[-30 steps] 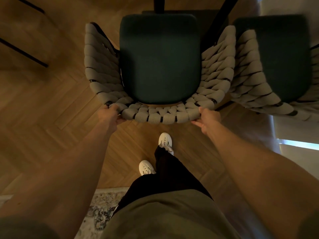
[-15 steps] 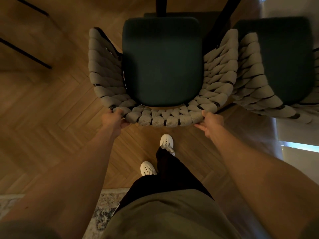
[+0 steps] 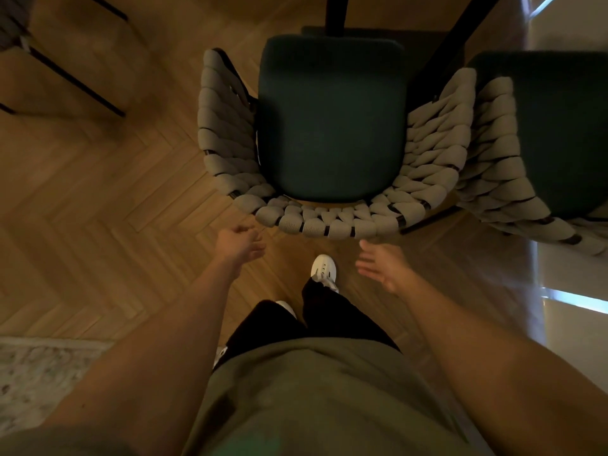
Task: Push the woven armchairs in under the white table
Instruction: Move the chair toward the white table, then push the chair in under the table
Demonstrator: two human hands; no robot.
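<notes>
A woven armchair (image 3: 332, 222) with a dark green seat cushion (image 3: 332, 120) is standing on the herringbone wood floor (image 3: 98, 192), its curved grey back rim facing the person and its front end sitting beneath dark table legs (image 3: 335, 11) at the top of the frame. A second woven armchair (image 3: 493, 159), also cushioned in dark green, is sitting just beside it on the right, the two woven sides nearly touching.

The person's left hand (image 3: 241, 243) is hovering just off the left end of the chair's back rim, fingers loosely curled and gripping nothing; motion blur is making it hard to tell whether the fingertips are brushing the weave. The right hand (image 3: 381, 263) is hanging a short way below the right end of the rim, palm turned inward, fingers straight and slightly spread, clear of the chair.

Between the bare forearms, a white shoe (image 3: 324, 268) is stepping forward on the floor near the chair's back, under black trousers (image 3: 329, 320) and an olive shirt (image 3: 312, 390). A pale patterned rug (image 3: 36, 366) is lying at the lower left. Thin dark legs of another piece of furniture (image 3: 75, 80) are showing at the upper left, and a bright pale surface (image 3: 572, 317) is running down the right edge.
</notes>
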